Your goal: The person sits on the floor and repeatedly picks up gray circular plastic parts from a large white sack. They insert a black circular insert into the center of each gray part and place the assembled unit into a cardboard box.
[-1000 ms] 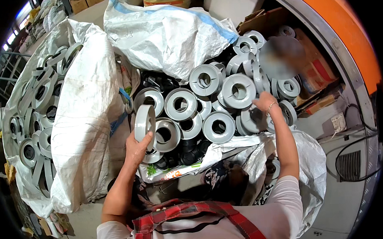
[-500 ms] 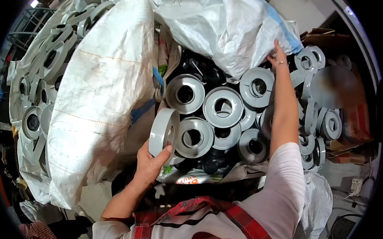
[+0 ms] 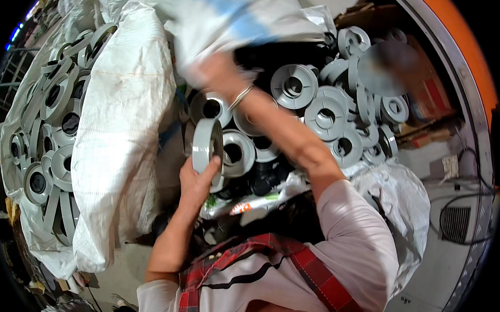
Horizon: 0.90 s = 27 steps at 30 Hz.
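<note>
While the left hand (image 3: 198, 178) pinched a grey ring (image 3: 201, 144) upright between thumb and fingers, at the near left side of a heap of grey flanged discs (image 3: 315, 113), the right arm lay across that heap. The right hand (image 3: 216, 74) was a blur at the blue-striped white sheet (image 3: 280, 21); I couldn't tell whether it was spread or closed. Farther left, white sacking (image 3: 120, 122) stood beside more grey rings (image 3: 58, 164).
</note>
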{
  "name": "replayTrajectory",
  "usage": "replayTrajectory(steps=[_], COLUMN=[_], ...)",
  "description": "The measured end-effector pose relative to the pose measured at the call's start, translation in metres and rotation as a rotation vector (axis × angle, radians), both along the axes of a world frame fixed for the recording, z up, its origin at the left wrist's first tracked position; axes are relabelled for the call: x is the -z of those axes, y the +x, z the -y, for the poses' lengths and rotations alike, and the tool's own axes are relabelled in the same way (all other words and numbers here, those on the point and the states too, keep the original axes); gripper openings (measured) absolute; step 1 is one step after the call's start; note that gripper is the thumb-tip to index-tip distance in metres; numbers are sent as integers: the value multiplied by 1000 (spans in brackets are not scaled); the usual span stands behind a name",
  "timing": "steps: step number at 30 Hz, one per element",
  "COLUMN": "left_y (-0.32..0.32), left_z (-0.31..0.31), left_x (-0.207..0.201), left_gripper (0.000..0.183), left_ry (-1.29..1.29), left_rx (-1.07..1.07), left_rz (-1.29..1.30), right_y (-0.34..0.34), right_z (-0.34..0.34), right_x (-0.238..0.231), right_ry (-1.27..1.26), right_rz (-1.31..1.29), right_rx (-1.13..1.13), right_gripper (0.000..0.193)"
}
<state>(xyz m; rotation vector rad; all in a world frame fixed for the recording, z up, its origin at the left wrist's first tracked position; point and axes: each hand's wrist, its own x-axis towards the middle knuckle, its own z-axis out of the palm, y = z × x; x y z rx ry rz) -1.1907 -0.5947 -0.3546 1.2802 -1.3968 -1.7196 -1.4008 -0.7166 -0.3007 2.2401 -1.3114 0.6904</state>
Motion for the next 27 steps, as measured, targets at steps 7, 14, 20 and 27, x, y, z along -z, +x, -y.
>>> replayTrajectory(steps=[7, 14, 20, 27], left_y=[-2, -16, -27, -74], left_z=[7, 19, -2, 66], left_x=[17, 17, 3, 24], left_gripper=[33, 31, 46, 77], left_ry=[-164, -331, -541, -889], left_rx=[-143, -155, -121, 315], left_rz=[-31, 112, 81, 378], right_y=[45, -115, -153, -98], right_z=[3, -14, -62, -158], right_x=[-7, 5, 54, 45], right_ry=[626, 861, 796, 433], right_rz=[641, 289, 458, 398], right_rx=[91, 411, 684, 483], right_gripper=[55, 93, 84, 51])
